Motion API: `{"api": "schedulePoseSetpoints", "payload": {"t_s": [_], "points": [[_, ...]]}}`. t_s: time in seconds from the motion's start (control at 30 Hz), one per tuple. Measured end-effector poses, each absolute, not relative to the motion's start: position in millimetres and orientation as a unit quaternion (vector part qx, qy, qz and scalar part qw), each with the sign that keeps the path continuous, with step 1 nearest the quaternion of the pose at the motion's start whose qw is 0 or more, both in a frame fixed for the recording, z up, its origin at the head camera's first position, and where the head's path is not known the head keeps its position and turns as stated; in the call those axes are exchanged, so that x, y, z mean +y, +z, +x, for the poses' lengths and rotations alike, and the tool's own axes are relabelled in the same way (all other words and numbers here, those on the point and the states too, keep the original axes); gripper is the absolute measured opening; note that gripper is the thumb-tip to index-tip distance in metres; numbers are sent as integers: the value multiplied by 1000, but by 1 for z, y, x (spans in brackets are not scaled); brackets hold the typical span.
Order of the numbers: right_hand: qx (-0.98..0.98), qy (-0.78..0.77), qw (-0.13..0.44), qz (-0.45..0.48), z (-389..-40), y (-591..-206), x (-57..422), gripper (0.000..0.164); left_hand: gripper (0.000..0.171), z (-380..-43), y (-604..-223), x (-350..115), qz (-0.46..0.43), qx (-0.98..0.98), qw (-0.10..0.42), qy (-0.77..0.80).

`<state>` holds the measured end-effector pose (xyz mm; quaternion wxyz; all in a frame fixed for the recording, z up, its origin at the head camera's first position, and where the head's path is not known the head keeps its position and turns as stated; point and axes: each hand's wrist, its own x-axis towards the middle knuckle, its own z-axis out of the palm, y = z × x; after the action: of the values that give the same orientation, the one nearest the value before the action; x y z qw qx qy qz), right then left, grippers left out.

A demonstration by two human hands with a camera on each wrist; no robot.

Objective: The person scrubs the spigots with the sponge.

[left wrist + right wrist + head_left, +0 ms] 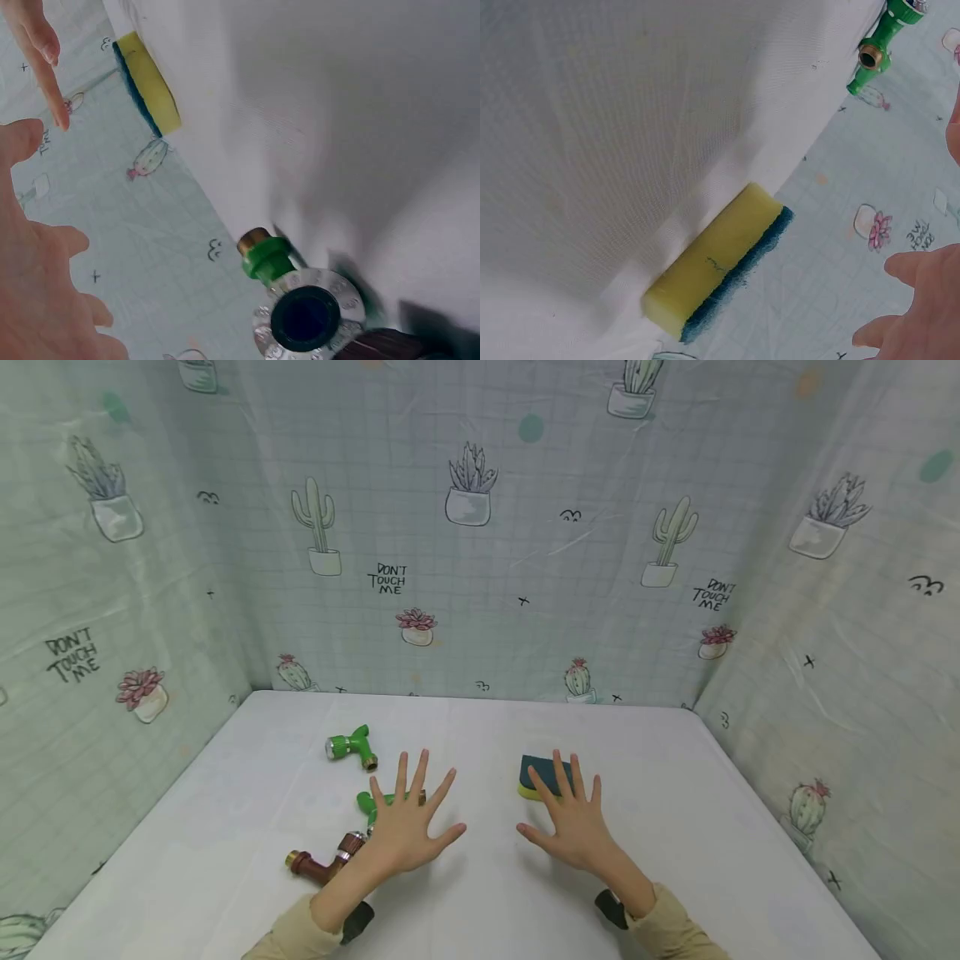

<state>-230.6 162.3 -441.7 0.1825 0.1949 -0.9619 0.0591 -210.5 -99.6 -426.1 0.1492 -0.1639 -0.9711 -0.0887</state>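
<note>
My left hand (405, 835) is held out with its fingers spread and nothing in it. Partly behind its fingers lies a green tap-like pipe fitting (366, 803); in the left wrist view, this green fitting (271, 261) shows a brass end and a silver ring. A brown fitting (309, 866) with a brass end is partly covered by the left forearm. Likewise spread and holding nothing, my right hand (579, 833) overlaps the near right part of a sponge (534, 772). The yellow side of that sponge (712, 255) and its dark green scouring layer show in the right wrist view.
Farther back on the left of the white table (480, 727) lies another green fitting (354, 745) with a silver end. A curtain (525, 560) printed with potted cacti encloses the table at the back and both sides. Black devices (612, 908) sit at the wrists.
</note>
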Motion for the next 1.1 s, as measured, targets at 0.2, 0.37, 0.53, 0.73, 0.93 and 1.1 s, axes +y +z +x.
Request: {"api": "schedulePoseSetpoints", "payload": {"t_s": [0.2, 0.37, 0.53, 0.73, 0.93, 1.1], "points": [[-957, 75, 192, 205, -234, -442, 167, 80, 73, -213, -428, -108, -174, -969, 145, -95], [-943, 71, 227, 233, -240, -446, 173, 79, 72, -214, -428, -114, -185, -967, 153, -88], [-943, 58, 216, 246, -243, -441, 176, 77, 71, -214, -429, -117, -199, -962, 161, -92], [-946, 36, 201, 253, -251, -439, 183, 79, 70, -215, -428, -118, -213, -956, 176, -98], [-939, 28, 207, 273, -257, -436, 189, 75, 68, -213, -427, -121, -221, -953, 181, -94], [-935, 25, 199, 292, -264, -435, 193, 71, 66, -211, -427, -124, -224, -950, 196, -97]]}}
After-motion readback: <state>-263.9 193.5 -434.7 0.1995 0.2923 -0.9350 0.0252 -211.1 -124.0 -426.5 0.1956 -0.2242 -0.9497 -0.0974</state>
